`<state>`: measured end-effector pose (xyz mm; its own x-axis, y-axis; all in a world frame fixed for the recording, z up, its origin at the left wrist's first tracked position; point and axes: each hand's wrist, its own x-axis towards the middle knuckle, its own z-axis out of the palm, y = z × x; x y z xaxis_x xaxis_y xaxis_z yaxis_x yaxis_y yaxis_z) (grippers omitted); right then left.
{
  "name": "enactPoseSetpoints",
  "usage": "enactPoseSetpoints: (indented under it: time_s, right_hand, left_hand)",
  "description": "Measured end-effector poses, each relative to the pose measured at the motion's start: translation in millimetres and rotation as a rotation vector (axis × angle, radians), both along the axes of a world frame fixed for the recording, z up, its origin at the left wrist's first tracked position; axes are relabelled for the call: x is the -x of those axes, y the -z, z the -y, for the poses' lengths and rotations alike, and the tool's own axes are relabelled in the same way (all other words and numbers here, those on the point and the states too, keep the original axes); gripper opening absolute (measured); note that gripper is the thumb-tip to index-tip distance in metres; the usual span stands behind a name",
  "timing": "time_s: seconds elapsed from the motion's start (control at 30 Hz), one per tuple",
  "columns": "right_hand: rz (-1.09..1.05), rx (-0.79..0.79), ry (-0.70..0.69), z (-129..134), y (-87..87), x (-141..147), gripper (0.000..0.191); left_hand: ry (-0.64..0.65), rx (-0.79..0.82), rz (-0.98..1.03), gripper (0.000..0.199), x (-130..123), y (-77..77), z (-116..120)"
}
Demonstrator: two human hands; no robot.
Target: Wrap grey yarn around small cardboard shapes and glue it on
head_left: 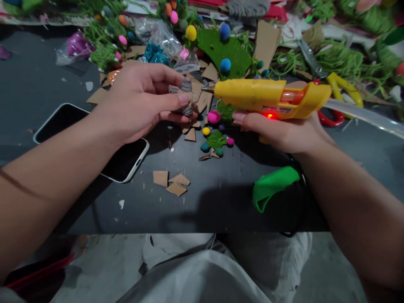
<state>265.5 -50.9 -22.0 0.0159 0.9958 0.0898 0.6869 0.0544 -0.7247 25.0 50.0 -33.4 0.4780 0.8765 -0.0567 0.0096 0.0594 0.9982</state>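
Note:
My left hand (pixel 145 101) pinches a small piece of cardboard wound with grey yarn (pixel 187 85), held above the table. In my right hand (pixel 280 130) is a yellow hot glue gun (pixel 249 93) with a red light lit on its side and a clear glue stick (pixel 366 112) running out of its back. The metal nozzle points left and is close to the yarn piece; whether they touch I cannot tell. Just below lies a green felt star (pixel 216 139) with small coloured balls on its tips.
A phone (pixel 126 162) lies under my left forearm. Cardboard scraps (pixel 160 178) and a green utility knife (pixel 276 185) lie near the front edge. Red-handled scissors (pixel 331 120), green yarn (pixel 342 61), green felt (pixel 227 52) and plastic bags (pixel 158 35) crowd the back.

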Motion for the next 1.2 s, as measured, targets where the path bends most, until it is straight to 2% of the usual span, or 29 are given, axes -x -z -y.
enactPoseSetpoints:
  time_s: [0.17,0.57,0.87,1.2]
  right_hand:
    - [-0.026,0.038,0.008,-0.6,-1.3,0.9,0.031]
    - [-0.035,-0.005,0.005,-0.6,1.4,-0.2,0.029]
    - [-0.064,-0.033,-0.013,-0.1,-3.4,5.3,0.026]
    - [-0.101,-0.04,-0.006,-0.7,-0.3,3.8,0.033]
  left_hand:
    - [0.016,-0.012,0.012,0.022,0.0,1.1,-0.8]
    - [-0.011,0.025,-0.005,0.021,-0.2,-2.3,0.4]
    - [0.002,0.032,-0.002,0.021,1.8,-2.5,-0.7]
    - [-0.004,0.041,0.005,0.021,0.0,-3.9,0.9]
